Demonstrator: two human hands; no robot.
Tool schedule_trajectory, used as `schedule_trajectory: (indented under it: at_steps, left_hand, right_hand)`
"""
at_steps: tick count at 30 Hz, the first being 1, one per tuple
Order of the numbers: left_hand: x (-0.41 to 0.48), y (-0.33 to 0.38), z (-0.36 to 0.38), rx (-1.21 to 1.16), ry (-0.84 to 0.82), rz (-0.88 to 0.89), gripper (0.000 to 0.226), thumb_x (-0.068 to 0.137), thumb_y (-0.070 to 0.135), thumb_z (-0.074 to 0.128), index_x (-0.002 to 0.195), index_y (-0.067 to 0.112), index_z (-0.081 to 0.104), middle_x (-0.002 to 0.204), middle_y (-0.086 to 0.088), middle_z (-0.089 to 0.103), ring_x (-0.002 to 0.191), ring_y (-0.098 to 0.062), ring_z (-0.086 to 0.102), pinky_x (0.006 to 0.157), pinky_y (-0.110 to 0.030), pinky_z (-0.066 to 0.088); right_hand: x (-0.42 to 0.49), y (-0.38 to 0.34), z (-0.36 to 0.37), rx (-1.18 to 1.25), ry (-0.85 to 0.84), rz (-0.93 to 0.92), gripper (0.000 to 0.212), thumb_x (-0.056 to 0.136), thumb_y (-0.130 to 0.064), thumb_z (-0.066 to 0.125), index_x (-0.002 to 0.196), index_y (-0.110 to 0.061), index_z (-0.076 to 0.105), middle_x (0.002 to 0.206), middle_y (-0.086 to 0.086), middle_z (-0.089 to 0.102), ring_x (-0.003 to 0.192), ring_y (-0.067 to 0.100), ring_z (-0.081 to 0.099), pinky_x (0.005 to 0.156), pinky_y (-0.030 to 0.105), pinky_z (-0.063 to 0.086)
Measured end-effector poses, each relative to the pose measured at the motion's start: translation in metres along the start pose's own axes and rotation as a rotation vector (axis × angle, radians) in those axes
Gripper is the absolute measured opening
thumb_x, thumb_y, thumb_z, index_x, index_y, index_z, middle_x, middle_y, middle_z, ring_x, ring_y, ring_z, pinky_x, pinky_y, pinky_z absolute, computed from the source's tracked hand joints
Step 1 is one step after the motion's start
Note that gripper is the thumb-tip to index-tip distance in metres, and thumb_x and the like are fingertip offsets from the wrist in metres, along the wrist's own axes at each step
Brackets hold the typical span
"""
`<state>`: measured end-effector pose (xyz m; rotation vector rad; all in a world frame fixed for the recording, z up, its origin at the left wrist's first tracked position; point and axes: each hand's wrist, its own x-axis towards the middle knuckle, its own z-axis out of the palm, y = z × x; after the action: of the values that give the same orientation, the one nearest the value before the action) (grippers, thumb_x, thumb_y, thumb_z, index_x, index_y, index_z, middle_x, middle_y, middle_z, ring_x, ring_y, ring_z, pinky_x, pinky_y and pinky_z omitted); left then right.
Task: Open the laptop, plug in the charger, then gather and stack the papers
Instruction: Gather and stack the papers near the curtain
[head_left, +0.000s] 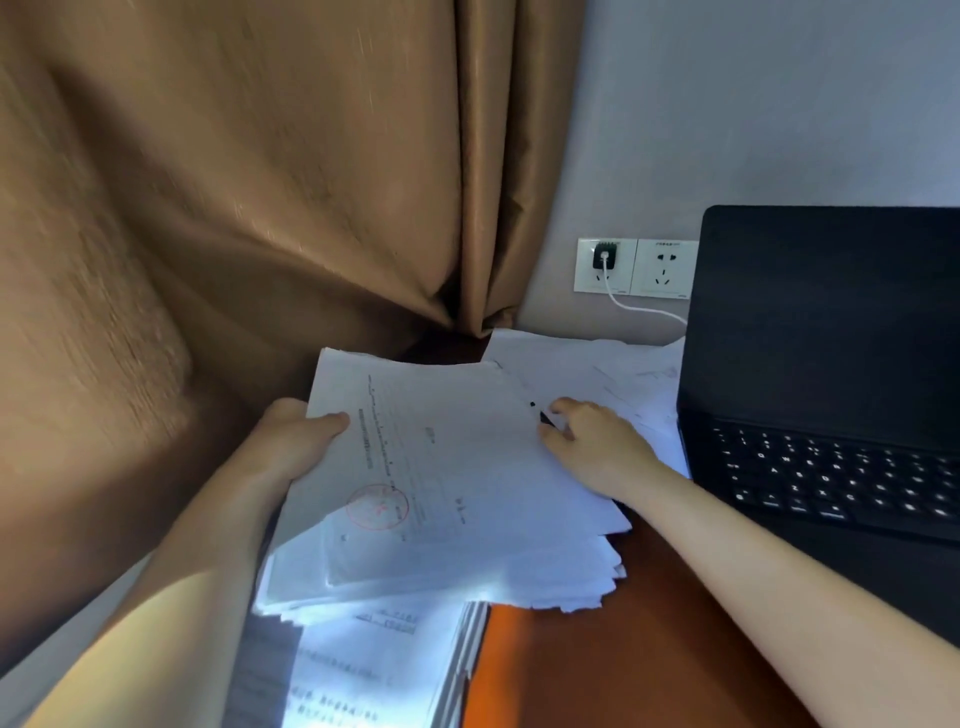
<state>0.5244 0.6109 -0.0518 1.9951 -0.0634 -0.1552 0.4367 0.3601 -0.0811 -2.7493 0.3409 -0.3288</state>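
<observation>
A thick bundle of white papers (447, 467) with a red round stamp is lifted over the desk. My left hand (296, 441) grips its left edge, thumb on top. My right hand (592, 441) reaches to the bundle's right edge, fingers curled at a small black thing there; what they hold is unclear. More loose papers (597, 369) lie behind, against the wall. Another paper stack (374, 665) lies below at the desk's near left. The black laptop (831, 364) stands open at the right, screen dark. A black charger (603, 257) sits in the wall socket, its white cable (644, 310) running behind the laptop.
A brown curtain (234, 208) hangs along the left and touches the desk's back corner. The wooden desk (623, 649) shows orange-brown at the near middle. A second, free wall socket (662, 270) is beside the charger. The grey wall rises behind.
</observation>
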Motion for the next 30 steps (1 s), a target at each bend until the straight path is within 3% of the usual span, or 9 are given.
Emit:
schedule_trajectory:
  at_steps: [3, 6, 10, 14, 17, 19, 24, 26, 30]
  left_hand:
    - [0.003, 0.0, -0.002, 0.048, 0.02, -0.029, 0.023, 0.095, 0.018, 0.052, 0.093, -0.001, 0.064, 0.077, -0.012, 0.064, 0.065, -0.025, 0.06, 0.054, -0.024, 0.04]
    - [0.004, 0.001, -0.001, 0.082, 0.017, -0.06, 0.027, 0.094, 0.023, 0.052, 0.089, 0.0, 0.064, 0.075, -0.013, 0.065, 0.064, -0.025, 0.061, 0.055, -0.025, 0.04]
    - [0.002, -0.002, 0.004, 0.069, -0.029, 0.004, 0.02, 0.094, 0.019, 0.055, 0.096, 0.001, 0.064, 0.079, -0.01, 0.064, 0.068, -0.023, 0.06, 0.056, -0.025, 0.041]
    - [-0.001, -0.002, 0.002, 0.003, 0.026, 0.063, 0.022, 0.095, 0.015, 0.054, 0.107, -0.001, 0.063, 0.094, -0.016, 0.065, 0.078, -0.028, 0.06, 0.065, -0.029, 0.044]
    - [0.0, 0.0, 0.0, -0.036, 0.136, 0.111, 0.027, 0.094, 0.009, 0.055, 0.115, -0.005, 0.06, 0.112, -0.022, 0.063, 0.098, -0.035, 0.06, 0.08, -0.033, 0.043]
    - [0.001, -0.001, -0.002, -0.05, 0.182, 0.118, 0.029, 0.093, 0.008, 0.054, 0.118, -0.007, 0.059, 0.115, -0.023, 0.062, 0.104, -0.038, 0.059, 0.081, -0.034, 0.043]
    - [0.0, -0.005, -0.003, -0.058, 0.131, 0.095, 0.022, 0.094, 0.01, 0.054, 0.109, -0.004, 0.062, 0.103, -0.019, 0.063, 0.086, -0.029, 0.058, 0.077, -0.033, 0.042]
    - [-0.001, -0.004, -0.002, -0.067, 0.106, 0.111, 0.02, 0.094, 0.01, 0.054, 0.107, -0.002, 0.063, 0.098, -0.017, 0.062, 0.084, -0.028, 0.057, 0.076, -0.032, 0.042]
    - [-0.002, -0.001, -0.004, -0.074, 0.072, 0.12, 0.018, 0.094, 0.011, 0.055, 0.104, -0.002, 0.063, 0.097, -0.017, 0.063, 0.084, -0.029, 0.058, 0.077, -0.033, 0.043]
  right_hand:
    - [0.002, 0.002, 0.003, 0.201, -0.017, 0.007, 0.028, 0.095, -0.028, 0.048, 0.114, -0.009, 0.056, 0.067, -0.002, 0.048, 0.069, 0.019, 0.05, 0.061, 0.03, 0.037]
    - [-0.004, -0.005, 0.006, 0.097, 0.071, -0.073, 0.019, 0.092, -0.019, 0.045, 0.104, -0.01, 0.055, 0.072, 0.003, 0.052, 0.077, 0.03, 0.054, 0.063, 0.033, 0.04]
    - [-0.014, -0.021, 0.002, -0.182, 0.075, -0.299, 0.028, 0.096, -0.025, 0.04, 0.119, -0.015, 0.053, 0.088, 0.012, 0.06, 0.092, 0.036, 0.057, 0.067, 0.036, 0.041]
    - [-0.005, -0.005, -0.008, -0.24, 0.204, -0.102, 0.035, 0.095, -0.037, 0.042, 0.121, -0.016, 0.053, 0.104, 0.009, 0.063, 0.103, 0.033, 0.056, 0.07, 0.035, 0.041]
    - [-0.007, 0.011, -0.019, -0.471, -0.066, 0.056, 0.052, 0.09, -0.053, 0.043, 0.129, -0.018, 0.048, 0.122, 0.007, 0.053, 0.113, 0.03, 0.048, 0.077, 0.036, 0.039]
    - [-0.009, 0.01, -0.03, -0.476, -0.211, 0.121, 0.052, 0.086, -0.055, 0.047, 0.123, -0.018, 0.051, 0.119, 0.006, 0.055, 0.109, 0.029, 0.051, 0.074, 0.033, 0.038]
    - [-0.006, 0.002, -0.031, -0.635, -0.127, 0.121, 0.023, 0.091, -0.016, 0.054, 0.113, -0.012, 0.052, 0.117, 0.008, 0.056, 0.107, 0.027, 0.054, 0.072, 0.03, 0.038]
    - [-0.005, 0.005, -0.024, -0.701, -0.08, 0.143, 0.031, 0.09, 0.0, 0.049, 0.12, -0.008, 0.051, 0.119, 0.01, 0.055, 0.11, 0.026, 0.054, 0.073, 0.028, 0.038]
    - [-0.004, 0.013, -0.022, -0.68, 0.022, 0.175, 0.026, 0.092, -0.01, 0.054, 0.118, -0.012, 0.055, 0.113, 0.006, 0.06, 0.105, 0.025, 0.058, 0.067, 0.028, 0.039]
